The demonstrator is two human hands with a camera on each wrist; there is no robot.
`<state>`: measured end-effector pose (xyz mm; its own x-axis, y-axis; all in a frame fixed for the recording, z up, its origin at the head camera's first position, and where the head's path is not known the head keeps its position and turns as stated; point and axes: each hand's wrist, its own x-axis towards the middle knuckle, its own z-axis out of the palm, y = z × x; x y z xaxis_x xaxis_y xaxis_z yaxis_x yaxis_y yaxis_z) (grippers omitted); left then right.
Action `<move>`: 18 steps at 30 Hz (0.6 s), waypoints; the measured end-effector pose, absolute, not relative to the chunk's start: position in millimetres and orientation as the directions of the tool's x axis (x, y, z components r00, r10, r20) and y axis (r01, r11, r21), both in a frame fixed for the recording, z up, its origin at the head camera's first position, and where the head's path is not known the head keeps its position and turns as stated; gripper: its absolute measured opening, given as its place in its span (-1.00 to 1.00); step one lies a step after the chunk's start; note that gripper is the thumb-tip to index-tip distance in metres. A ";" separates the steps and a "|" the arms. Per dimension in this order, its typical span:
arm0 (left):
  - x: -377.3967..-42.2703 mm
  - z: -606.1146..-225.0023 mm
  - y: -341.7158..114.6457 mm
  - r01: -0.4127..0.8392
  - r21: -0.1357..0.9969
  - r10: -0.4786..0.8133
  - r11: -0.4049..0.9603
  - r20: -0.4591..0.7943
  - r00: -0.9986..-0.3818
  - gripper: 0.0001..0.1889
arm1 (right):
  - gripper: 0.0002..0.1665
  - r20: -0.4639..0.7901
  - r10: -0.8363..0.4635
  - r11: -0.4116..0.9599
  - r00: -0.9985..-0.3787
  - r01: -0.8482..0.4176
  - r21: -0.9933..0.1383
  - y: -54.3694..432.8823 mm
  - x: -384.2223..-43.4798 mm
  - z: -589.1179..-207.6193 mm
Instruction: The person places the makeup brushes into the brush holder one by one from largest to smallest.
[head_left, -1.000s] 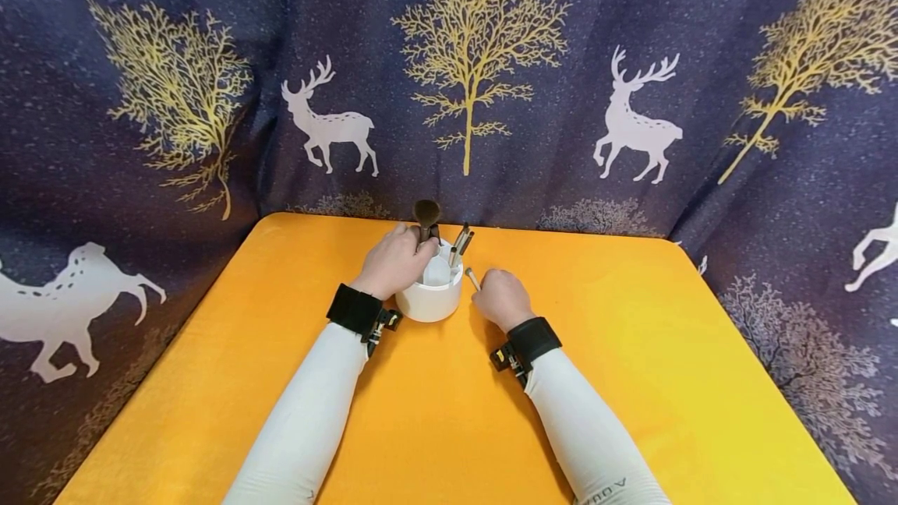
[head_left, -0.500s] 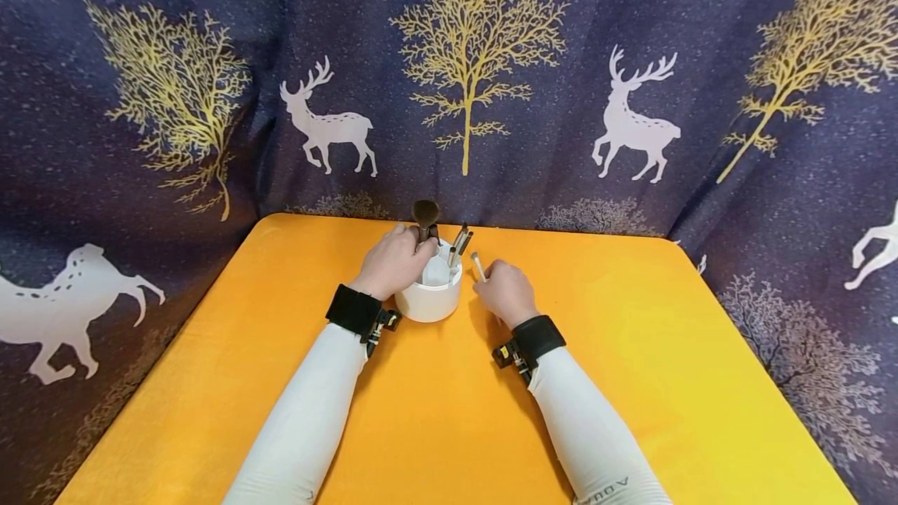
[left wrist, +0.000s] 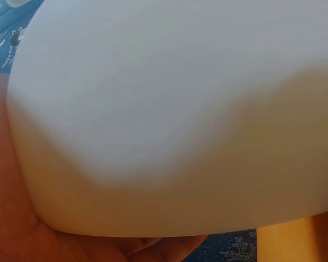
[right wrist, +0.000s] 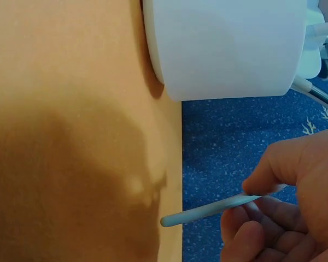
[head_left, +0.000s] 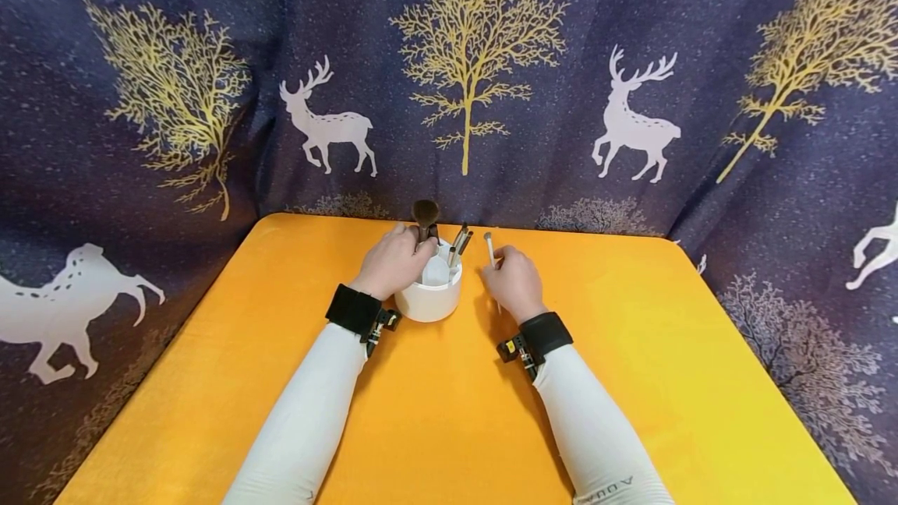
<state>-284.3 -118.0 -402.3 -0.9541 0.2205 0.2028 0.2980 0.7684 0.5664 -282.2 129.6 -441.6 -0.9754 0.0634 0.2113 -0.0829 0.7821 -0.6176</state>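
A white round brush holder [head_left: 429, 305] stands near the back of the table, and my left hand [head_left: 393, 265] grips its left side. In the left wrist view the holder's smooth wall [left wrist: 153, 109] fills most of the picture, with my fingers curled round its edge. A large fluffy makeup brush [head_left: 425, 213] and several smaller makeup brushes [head_left: 459, 241] rise from the holder. Right of it, my right hand [head_left: 515, 283] pinches a slim makeup brush, head [head_left: 489, 238] up. The right wrist view shows its pale handle [right wrist: 199, 213] between thumb and fingers, rounded end pointing down.
An orange cloth [head_left: 449, 411] covers the table. Close behind its far edge hangs a dark blue curtain [head_left: 533, 193] printed with deer and trees. Each wrist wears a black strap [head_left: 545, 336] with a small camera.
My right hand has moved right and slightly away from me, apart from the holder. The slim makeup brush has turned from leaning left to nearly upright. My left hand stays on the holder.
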 end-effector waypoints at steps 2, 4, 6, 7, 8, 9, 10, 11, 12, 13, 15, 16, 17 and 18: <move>-284.4 -402.2 -118.0 0.298 0.566 0.221 0.768 0.203 -0.954 -0.51 | -0.63 0.231 0.070 0.770 -0.970 -0.095 -0.631 129.3 -281.6 -440.7; -284.5 -402.0 -117.9 0.297 0.565 0.221 0.770 0.201 -0.954 -0.51 | -0.65 0.258 0.078 0.755 -0.963 -0.112 -0.646 128.5 -280.9 -439.5; -284.9 -402.0 -117.8 0.297 0.562 0.222 0.772 0.200 -0.954 -0.50 | -0.66 0.280 0.088 0.740 -0.956 -0.126 -0.661 127.9 -281.0 -438.8; -285.0 -402.0 -117.7 0.297 0.561 0.222 0.773 0.200 -0.954 -0.50 | -0.66 0.290 0.093 0.732 -0.952 -0.132 -0.668 127.5 -280.9 -438.3; -285.1 -402.0 -117.8 0.297 0.560 0.222 0.774 0.199 -0.954 -0.50 | -0.65 0.297 0.098 0.724 -0.950 -0.136 -0.676 127.1 -280.9 -437.8; -285.0 -401.9 -117.7 0.296 0.559 0.222 0.774 0.199 -0.955 -0.49 | -0.64 0.304 0.102 0.718 -0.947 -0.142 -0.682 126.8 -280.7 -437.1; -284.8 -401.8 -117.6 0.297 0.559 0.222 0.774 0.199 -0.955 -0.49 | -0.63 0.310 0.106 0.710 -0.945 -0.146 -0.689 126.5 -280.7 -436.6; -284.5 -401.7 -117.4 0.296 0.560 0.222 0.774 0.199 -0.955 -0.49 | -0.62 0.314 0.110 0.702 -0.943 -0.150 -0.696 126.1 -280.3 -435.9; -284.1 -401.5 -117.3 0.296 0.560 0.221 0.773 0.199 -0.955 -0.49 | -0.62 0.318 0.114 0.692 -0.941 -0.155 -0.705 125.7 -279.8 -435.0; -283.7 -401.3 -117.2 0.296 0.561 0.220 0.773 0.200 -0.955 -0.50 | -0.61 0.323 0.117 0.684 -0.939 -0.160 -0.712 125.4 -279.5 -434.3; -283.1 -401.0 -117.1 0.296 0.563 0.221 0.772 0.200 -0.955 -0.50 | -0.62 0.339 0.123 0.671 -0.933 -0.173 -0.721 124.9 -278.7 -432.7; -283.0 -401.0 -117.1 0.296 0.563 0.221 0.772 0.199 -0.955 -0.50 | -0.63 0.349 0.126 0.666 -0.928 -0.182 -0.723 124.6 -278.5 -432.3; -282.9 -400.9 -117.2 0.296 0.563 0.220 0.771 0.200 -0.955 -0.50 | -0.63 0.362 0.128 0.661 -0.923 -0.192 -0.725 124.4 -277.9 -431.4; -283.0 -401.0 -117.2 0.297 0.563 0.221 0.771 0.200 -0.955 -0.50 | -0.64 0.376 0.131 0.656 -0.917 -0.204 -0.726 124.2 -277.6 -430.8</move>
<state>-283.0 -117.2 -401.0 -0.9545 0.2209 0.2001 0.2966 0.7713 0.5631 -277.6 124.2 -430.8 -0.9174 0.1312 0.3757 -0.2037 0.6563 -0.7265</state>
